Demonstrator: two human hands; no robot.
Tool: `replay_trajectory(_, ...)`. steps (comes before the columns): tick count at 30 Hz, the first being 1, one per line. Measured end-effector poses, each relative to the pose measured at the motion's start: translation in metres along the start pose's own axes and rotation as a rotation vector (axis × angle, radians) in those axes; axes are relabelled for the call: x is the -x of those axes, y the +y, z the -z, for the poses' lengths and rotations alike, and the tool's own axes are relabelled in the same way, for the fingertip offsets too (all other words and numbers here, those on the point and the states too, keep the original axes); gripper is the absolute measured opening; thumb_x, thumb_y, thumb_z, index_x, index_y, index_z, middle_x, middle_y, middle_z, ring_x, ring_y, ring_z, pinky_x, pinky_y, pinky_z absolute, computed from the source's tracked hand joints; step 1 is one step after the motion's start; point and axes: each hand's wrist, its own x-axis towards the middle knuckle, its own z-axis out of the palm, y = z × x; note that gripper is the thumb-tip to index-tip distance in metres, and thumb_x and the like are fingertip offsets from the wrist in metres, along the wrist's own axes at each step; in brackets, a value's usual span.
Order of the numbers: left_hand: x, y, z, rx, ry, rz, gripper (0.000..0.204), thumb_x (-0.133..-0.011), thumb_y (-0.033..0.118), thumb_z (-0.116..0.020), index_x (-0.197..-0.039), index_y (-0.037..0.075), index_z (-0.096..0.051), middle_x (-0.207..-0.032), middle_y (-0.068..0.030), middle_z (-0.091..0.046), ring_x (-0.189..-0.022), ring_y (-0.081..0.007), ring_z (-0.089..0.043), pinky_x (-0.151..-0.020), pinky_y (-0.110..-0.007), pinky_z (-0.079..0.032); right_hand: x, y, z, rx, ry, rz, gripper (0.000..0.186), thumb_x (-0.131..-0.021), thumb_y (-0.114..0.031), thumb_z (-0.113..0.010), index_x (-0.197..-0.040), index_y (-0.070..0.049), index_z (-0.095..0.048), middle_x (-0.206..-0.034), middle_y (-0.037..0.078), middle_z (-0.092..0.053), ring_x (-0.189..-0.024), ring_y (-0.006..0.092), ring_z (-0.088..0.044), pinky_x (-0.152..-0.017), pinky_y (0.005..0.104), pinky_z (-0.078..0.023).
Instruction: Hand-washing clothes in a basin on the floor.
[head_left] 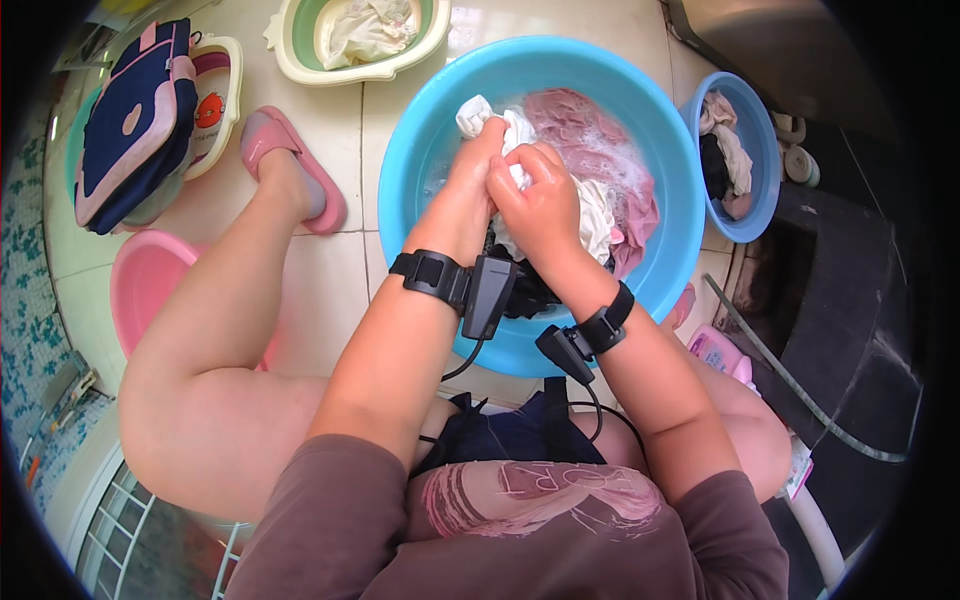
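Note:
Over a large light-blue basin (400, 160), my two hands are close together, closed on a wet white cloth (475, 115). My left hand (474, 170) grips it with part bunched above the fingers. My right hand (540, 195) is closed on the same cloth, its fist beside the left fingers. In the basin's soapy water lies a dusty-pink garment (575, 120). Another white fabric piece (595, 215) rests by my right wrist, and dark cloth (530, 292) sits at the near side, partly hidden by my forearms.
A smaller blue basin (765, 190) with mixed clothes stands at right. A green-and-cream basin (300, 60) holds pale cloth at the back. A navy-and-pink backpack (140, 130) rests on basins at far left. A pink basin (140, 265) is behind my left leg; a pink bottle (720, 352) stands at right.

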Motion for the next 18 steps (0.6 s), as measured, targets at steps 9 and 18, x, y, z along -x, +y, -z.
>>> replay_trajectory(9,-0.052,-0.033,0.033,-0.2,0.018,-0.092,0.083,-0.081,0.063,-0.061,-0.134,0.001,-0.043,-0.14,-0.0255,-0.037,-0.126,-0.0344,-0.041,-0.097,-0.049,-0.04,-0.037,0.054,0.0,0.567,-0.073,0.039,0.039,-0.086,-0.038,-0.061,-0.114,-0.011,-0.064,-0.108,0.017,-0.061,-0.102,0.0348,-0.057,-0.084,0.0464,-0.048)
replay_trajectory(18,-0.014,-0.004,-0.01,0.121,-0.104,0.154,0.069,-0.088,0.054,-0.057,-0.141,0.014,-0.036,-0.141,-0.0173,-0.041,-0.13,-0.0392,-0.037,-0.101,-0.068,-0.023,-0.065,0.077,-0.038,-0.574,-0.046,-0.617,0.031,-0.077,-0.016,-0.063,-0.106,-0.006,-0.064,-0.102,0.019,-0.064,-0.089,0.0355,-0.063,-0.077,0.0388,-0.051)
